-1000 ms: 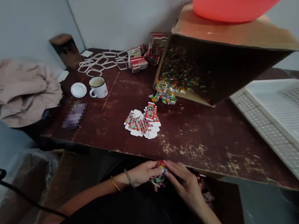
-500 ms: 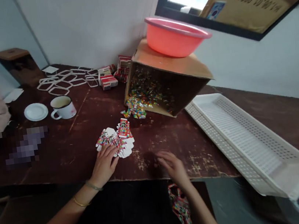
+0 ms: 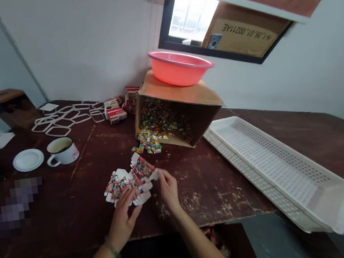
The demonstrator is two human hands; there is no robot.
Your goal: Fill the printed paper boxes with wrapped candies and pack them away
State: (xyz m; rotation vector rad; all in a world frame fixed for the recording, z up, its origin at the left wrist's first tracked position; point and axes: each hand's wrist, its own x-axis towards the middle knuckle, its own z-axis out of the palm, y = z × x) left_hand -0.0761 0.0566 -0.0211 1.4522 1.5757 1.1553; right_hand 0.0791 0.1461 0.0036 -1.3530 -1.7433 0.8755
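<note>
A fanned stack of flat, colourfully printed carton blanks (image 3: 128,184) lies on the dark wooden table (image 3: 82,201) near its front edge. My left hand (image 3: 123,219) rests on the near side of the stack, fingers stretched flat over the blanks. My right hand (image 3: 168,189) is at the stack's right end, its fingertips pinching the edge of the top blank (image 3: 144,168), which is lifted off the pile.
A cardboard box (image 3: 176,113) on its side spills wrapped candies (image 3: 148,143), a pink basin (image 3: 179,66) on top. White perforated trays (image 3: 276,169) lie to the right. Enamel mug (image 3: 63,150), white lid (image 3: 28,160), folded small boxes (image 3: 115,113) and white paper frames (image 3: 61,119) sit at the back left.
Both hands rose from my lap onto the table. The left hand settled on the stack; the right hand slid left from the bare table to the stack and lifted the top blank.
</note>
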